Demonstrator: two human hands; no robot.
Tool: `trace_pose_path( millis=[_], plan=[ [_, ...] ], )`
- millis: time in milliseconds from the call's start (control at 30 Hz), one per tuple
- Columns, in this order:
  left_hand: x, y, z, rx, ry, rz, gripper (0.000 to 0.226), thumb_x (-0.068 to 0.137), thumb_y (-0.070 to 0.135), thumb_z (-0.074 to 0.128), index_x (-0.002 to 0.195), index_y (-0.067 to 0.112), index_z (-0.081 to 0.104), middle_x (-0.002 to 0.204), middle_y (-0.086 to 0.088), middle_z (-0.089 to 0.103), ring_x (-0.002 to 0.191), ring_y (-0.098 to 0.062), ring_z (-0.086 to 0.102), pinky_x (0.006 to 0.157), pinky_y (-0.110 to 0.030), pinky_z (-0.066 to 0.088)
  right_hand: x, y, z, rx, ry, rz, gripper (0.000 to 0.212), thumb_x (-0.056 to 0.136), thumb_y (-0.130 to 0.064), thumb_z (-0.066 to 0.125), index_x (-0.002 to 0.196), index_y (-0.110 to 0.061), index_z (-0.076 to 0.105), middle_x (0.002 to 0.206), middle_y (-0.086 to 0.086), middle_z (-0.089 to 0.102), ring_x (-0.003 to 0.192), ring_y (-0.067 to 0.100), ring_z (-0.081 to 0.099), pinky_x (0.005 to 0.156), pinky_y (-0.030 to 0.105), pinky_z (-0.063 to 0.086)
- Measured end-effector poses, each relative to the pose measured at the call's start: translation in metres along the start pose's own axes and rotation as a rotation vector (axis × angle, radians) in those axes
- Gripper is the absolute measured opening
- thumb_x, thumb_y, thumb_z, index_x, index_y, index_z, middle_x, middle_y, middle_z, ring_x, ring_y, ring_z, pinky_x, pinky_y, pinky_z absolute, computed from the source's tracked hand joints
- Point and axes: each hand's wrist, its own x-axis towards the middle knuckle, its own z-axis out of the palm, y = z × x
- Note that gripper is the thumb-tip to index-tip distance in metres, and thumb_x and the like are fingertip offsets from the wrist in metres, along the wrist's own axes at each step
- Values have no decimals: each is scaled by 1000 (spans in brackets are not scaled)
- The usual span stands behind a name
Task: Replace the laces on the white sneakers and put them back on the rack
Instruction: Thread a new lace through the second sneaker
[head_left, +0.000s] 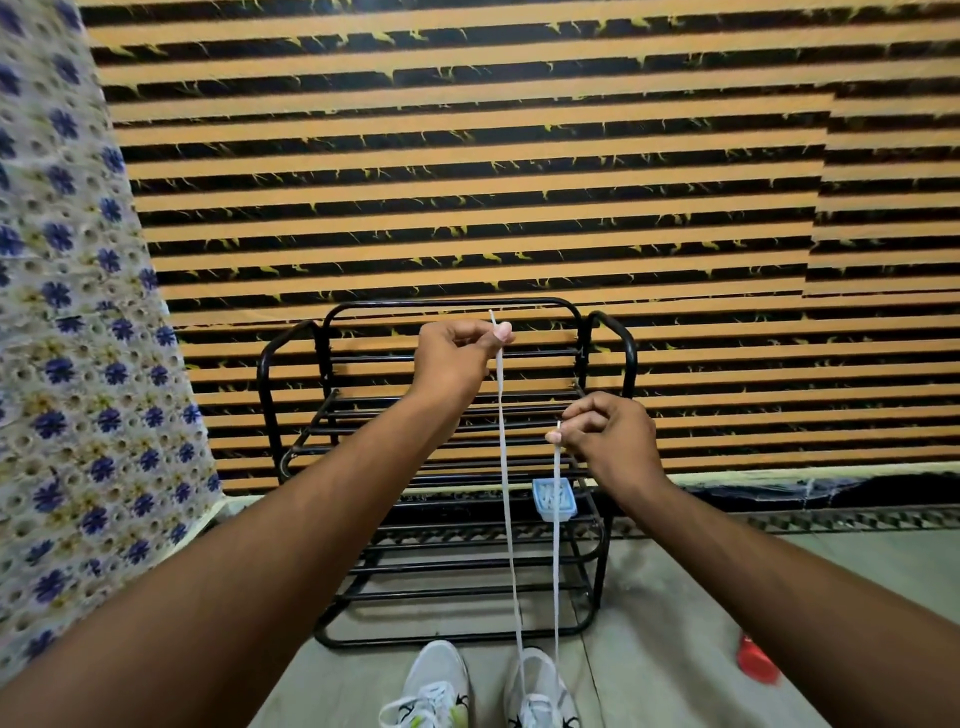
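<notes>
Two white sneakers stand on the floor at the bottom edge, the left sneaker (435, 686) and the right sneaker (540, 691). A white lace (506, 493) rises in two strands from the right sneaker. My left hand (457, 358) pinches one end high up, in front of the black metal shoe rack (291, 415). My right hand (608, 436) pinches the other end lower and to the right. Both strands hang taut down to the shoe.
A small light-blue plastic box (554, 499) sits on a rack shelf. An orange and black striped cloth (519, 156) covers the wall behind. A floral patterned fabric (78, 364) hangs at the left. A red object (756, 662) lies on the floor at the right.
</notes>
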Motion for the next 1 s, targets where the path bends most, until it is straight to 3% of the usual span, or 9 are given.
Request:
trace_pose_path(
  millis=[100, 233, 400, 500, 600, 733, 867, 1000],
  plan=[
    [0, 0, 2, 2, -19, 19, 17, 98, 25, 68, 98, 14, 81, 82, 11, 70, 72, 0, 55, 63, -20, 44, -1, 1, -2, 1, -2, -9, 20, 75, -12, 87, 82, -19, 69, 68, -2, 73, 72, 9, 73, 75, 45, 63],
    [-1, -1, 3, 16, -35, 46, 18, 98, 25, 68, 99, 14, 81, 90, 6, 72, 74, -1, 53, 58, -16, 42, -2, -2, -2, -1, -1, -42, 17, 77, -9, 86, 82, -15, 70, 66, -7, 73, 69, 0, 71, 80, 39, 62],
    [-1, 1, 5, 40, -80, 54, 18, 99, 26, 67, 100, 14, 81, 85, 11, 70, 72, 0, 54, 55, -13, 41, -2, -2, -1, 18, -20, -47, 18, 77, -7, 85, 83, -14, 70, 65, -2, 73, 71, 3, 73, 81, 38, 62],
    [-3, 3, 6, 58, -108, 68, 19, 101, 26, 65, 99, 14, 80, 94, 8, 73, 78, -1, 58, 61, -15, 43, -1, -1, -2, 23, -32, -40, 18, 77, -8, 85, 84, -14, 69, 66, -1, 73, 72, 3, 73, 82, 36, 61],
    [-5, 6, 4, 117, -186, 69, 25, 105, 25, 58, 96, 10, 76, 100, -2, 75, 93, -12, 67, 70, -21, 46, 1, -1, -6, 28, -96, -28, 16, 79, -7, 83, 85, -13, 69, 68, 3, 73, 73, 7, 73, 81, 42, 61],
    [-14, 0, -5, 159, -421, 54, 27, 105, 19, 56, 98, -2, 71, 88, -15, 71, 78, -18, 68, 63, -14, 52, 11, 1, -21, 84, -223, 77, 9, 89, -1, 71, 92, -4, 63, 74, 13, 69, 77, 26, 77, 76, 59, 60],
    [-30, -35, -11, 287, -548, -2, 15, 98, 14, 69, 92, 0, 71, 79, -16, 74, 71, -21, 71, 70, -33, 61, 12, 14, -34, -4, -267, 76, 5, 95, -1, 64, 96, -4, 61, 78, 13, 65, 62, 26, 70, 64, 57, 61],
    [-61, -91, -12, 272, -578, -122, 17, 93, 7, 73, 98, 6, 57, 76, -19, 73, 72, -34, 73, 68, -49, 63, -10, 57, -32, -92, -356, 129, 12, 94, 4, 61, 99, -5, 54, 71, 10, 58, 55, 25, 57, 50, 41, 58]
  ],
)
